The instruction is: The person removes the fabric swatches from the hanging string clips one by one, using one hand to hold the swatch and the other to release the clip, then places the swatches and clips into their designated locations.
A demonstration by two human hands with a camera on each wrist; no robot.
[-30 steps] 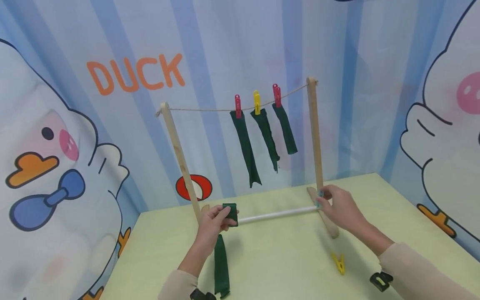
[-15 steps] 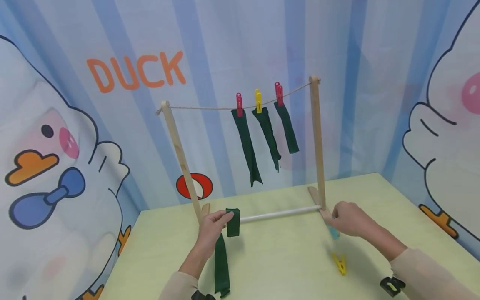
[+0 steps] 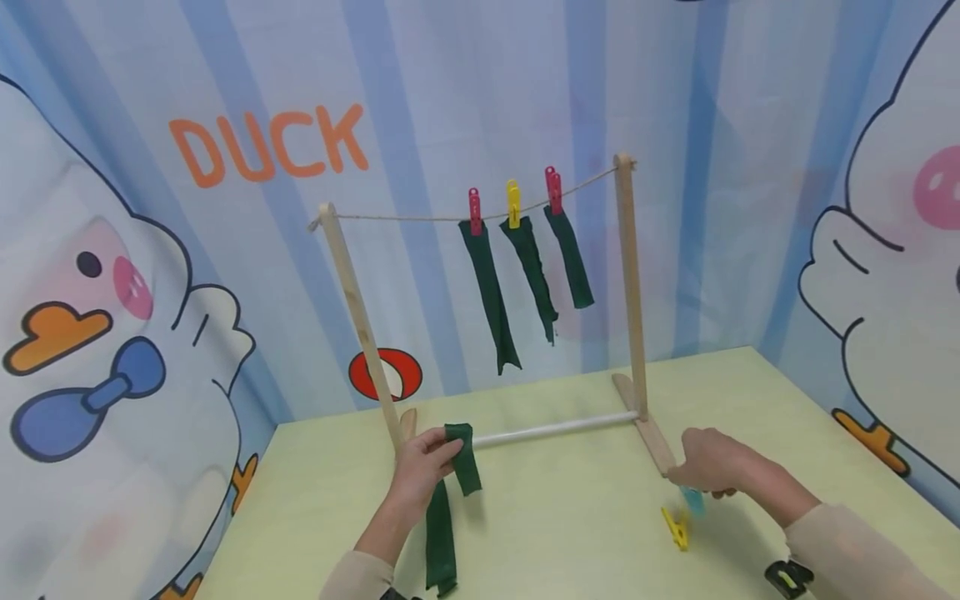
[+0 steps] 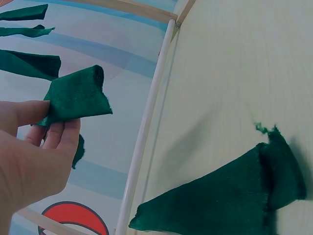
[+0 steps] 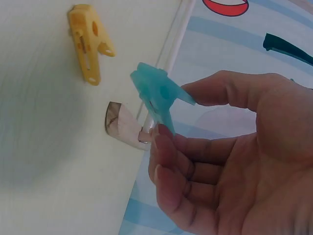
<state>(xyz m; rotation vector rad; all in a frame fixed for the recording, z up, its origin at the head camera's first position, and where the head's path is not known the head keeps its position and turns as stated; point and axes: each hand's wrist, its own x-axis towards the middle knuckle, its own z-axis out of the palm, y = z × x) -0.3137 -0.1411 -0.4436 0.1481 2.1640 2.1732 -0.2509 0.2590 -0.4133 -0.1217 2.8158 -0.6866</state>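
Note:
My left hand (image 3: 422,468) pinches a strip of dark green cloth (image 3: 465,460) between thumb and fingers. In the left wrist view the held cloth (image 4: 76,95) is folded over, and part of it shows below the fingers. Below that hand, a second green strip (image 3: 441,542) lies on the table. My right hand (image 3: 720,464) holds a teal clothespin (image 5: 159,90), its two handles between thumb and fingertips. The hand mostly hides the clothespin in the head view. Close by on the table lies a yellow clothespin (image 3: 675,529).
A cord (image 3: 397,219) runs between two wooden posts (image 3: 360,317). Red (image 3: 475,211) and yellow (image 3: 513,204) clothespins hold three green strips (image 3: 491,300) on its right half. A white rod (image 3: 558,427) joins the posts' bases. A duck-print curtain (image 3: 450,100) stands behind.
My right hand has come away from the right post's base, nearer and to the right, carrying the teal clothespin. The cloth in my left hand hangs lower and more unfolded.

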